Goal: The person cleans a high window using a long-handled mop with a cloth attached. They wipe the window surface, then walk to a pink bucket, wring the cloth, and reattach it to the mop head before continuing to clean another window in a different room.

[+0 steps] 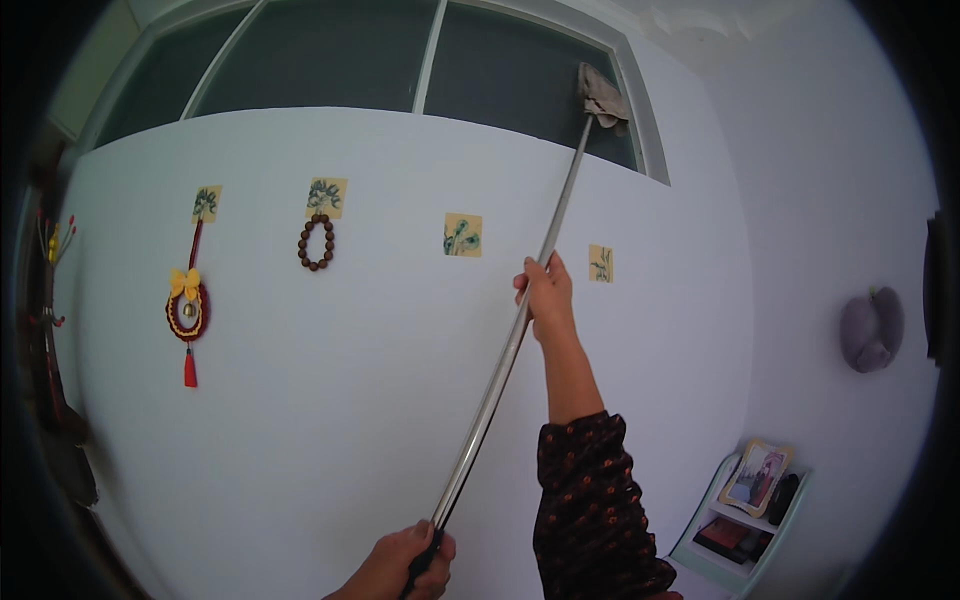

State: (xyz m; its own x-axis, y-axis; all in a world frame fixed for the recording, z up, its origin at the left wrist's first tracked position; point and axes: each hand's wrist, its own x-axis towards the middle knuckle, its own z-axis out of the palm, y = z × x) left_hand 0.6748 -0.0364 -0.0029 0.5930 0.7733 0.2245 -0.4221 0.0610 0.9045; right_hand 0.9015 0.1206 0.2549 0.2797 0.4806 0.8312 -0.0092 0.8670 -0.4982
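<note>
A long metal pole (491, 394) slants up from the bottom centre to the high window at the right. My left hand (409, 562) is closed round its black grip (424, 562) at the lower end. Higher up, my right hand (547, 292) holds the metal shaft, the arm raised in a dark patterned sleeve. At the pole's upper end a greyish-brown cloth (602, 97) lies over the right part of the dark window pane (517, 75), near the frame's right side (641, 112). What the cloth covers at the tip is hidden.
On the white wall (337, 420) hang a red tasselled ornament (187, 307) and a brown bead string (316, 242), with several yellow decorated squares (463, 235). A grey neck pillow (871, 330) hangs at the right, above a small shelf (780, 540) holding a framed photo (756, 480).
</note>
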